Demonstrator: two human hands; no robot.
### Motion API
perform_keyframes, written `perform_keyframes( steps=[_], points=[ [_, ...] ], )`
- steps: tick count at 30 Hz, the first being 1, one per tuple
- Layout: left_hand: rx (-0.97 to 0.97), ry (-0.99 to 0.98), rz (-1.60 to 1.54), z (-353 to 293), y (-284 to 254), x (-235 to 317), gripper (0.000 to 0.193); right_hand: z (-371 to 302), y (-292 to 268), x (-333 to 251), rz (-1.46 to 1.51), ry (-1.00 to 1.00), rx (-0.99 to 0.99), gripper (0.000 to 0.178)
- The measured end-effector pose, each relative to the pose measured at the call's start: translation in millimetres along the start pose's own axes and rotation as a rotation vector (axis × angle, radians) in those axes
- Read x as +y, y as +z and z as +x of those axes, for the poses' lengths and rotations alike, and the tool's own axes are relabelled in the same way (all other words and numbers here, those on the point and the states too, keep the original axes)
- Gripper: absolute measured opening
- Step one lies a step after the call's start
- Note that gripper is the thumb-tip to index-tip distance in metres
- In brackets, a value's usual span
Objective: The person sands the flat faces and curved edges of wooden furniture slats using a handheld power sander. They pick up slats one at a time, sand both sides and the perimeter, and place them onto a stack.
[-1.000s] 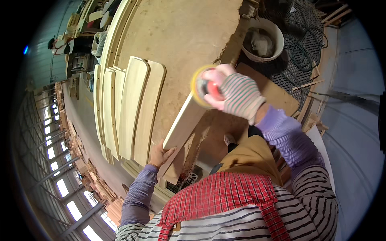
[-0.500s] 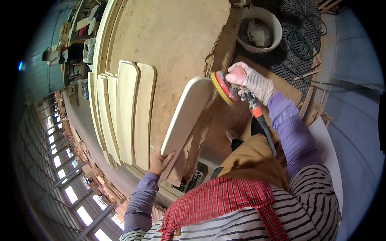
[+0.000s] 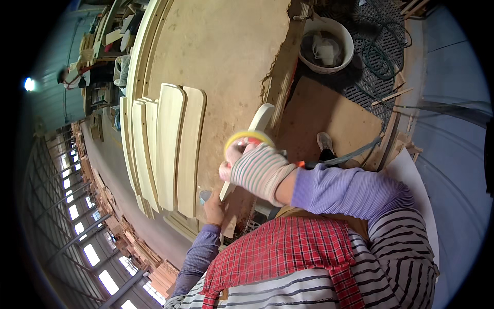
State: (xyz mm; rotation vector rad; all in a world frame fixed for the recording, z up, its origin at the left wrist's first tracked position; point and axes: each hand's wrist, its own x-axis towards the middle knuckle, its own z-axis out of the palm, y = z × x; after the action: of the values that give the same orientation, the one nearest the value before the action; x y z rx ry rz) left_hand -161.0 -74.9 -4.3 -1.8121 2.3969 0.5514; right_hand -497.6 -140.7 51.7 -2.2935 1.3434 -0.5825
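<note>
A pale wooden board (image 3: 262,116) with a rounded far end stands tilted on its edge at the bench's right side. My left hand (image 3: 214,208), bare, is closed on its near end. A pale bluish patch shows by those fingertips; I cannot make out what it is. My right hand (image 3: 261,170), in a striped glove, is closed around a sander (image 3: 257,137) with a round yellow-rimmed pad. The sander lies over the middle of the board and, with the hand, hides much of it. Whether the pad touches the wood is hard to tell.
More shaped boards (image 3: 190,149) lie side by side on the bench (image 3: 231,51), left of my hands. A white bucket (image 3: 347,59) stands beyond the bench's rough right edge. Hoses (image 3: 378,59) coil on a perforated mat. A person (image 3: 72,77) is far off at left.
My right hand has brought the sander left and nearer to me, from the board's far end to its middle. The board has been tipped up, from showing its broad face to its narrow edge.
</note>
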Motion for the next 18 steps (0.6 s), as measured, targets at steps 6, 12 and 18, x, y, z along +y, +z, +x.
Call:
perform_keyframes(
  steps=[6, 12, 18],
  points=[
    [-0.039, -0.041, 0.008, -7.9, -3.9, 1.1, 0.029, -5.6, -51.4, 116.9, 0.572, 0.392, -0.031, 0.048],
    [-0.027, 0.018, -0.02, -3.0, -7.2, 10.0, 0.043, -18.6, -5.3, 193.7, 1.344, 0.684, -0.224, 0.054],
    [-0.045, -0.039, 0.089, -3.0, -7.4, 7.4, 0.042, -3.5, -12.8, 199.8, 1.361, 0.737, -0.377, 0.053]
  ],
)
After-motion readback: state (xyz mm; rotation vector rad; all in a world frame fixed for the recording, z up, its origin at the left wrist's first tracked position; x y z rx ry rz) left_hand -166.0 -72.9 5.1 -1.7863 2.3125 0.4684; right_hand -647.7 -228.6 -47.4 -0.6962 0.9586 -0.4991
